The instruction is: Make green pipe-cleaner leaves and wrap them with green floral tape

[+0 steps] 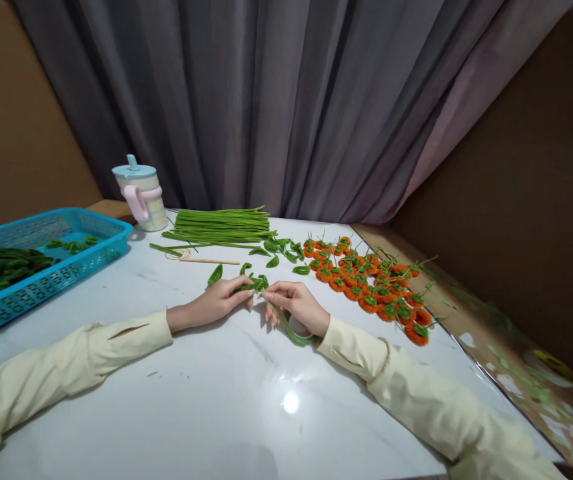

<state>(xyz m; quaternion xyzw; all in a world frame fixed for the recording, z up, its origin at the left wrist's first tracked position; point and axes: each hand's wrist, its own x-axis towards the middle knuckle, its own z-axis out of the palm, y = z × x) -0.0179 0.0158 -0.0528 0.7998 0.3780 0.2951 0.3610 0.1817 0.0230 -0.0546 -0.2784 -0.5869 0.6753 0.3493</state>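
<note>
My left hand (219, 300) is closed at the middle of the table, its fingertips around a green fuzzy leaf piece (256, 283). Facing it, my right hand (300, 305) pinches at the near end of this piece, thumb and forefinger together. From those fingers a pale green strip of tape runs down to a green tape roll (302, 338), partly hidden below my right wrist. Just beyond my left hand lies a loose green leaf (215, 275). More curled green leaves (279, 248) are scattered past my fingers.
Green stems (221, 225) lie bundled at the back, with a thin wooden stick (209, 261) before them. Orange flower heads (359, 291) cover the right side. At left are a blue basket (91, 250) holding green pieces and a lidded cup (154, 210). A grey curtain (266, 100) hangs behind.
</note>
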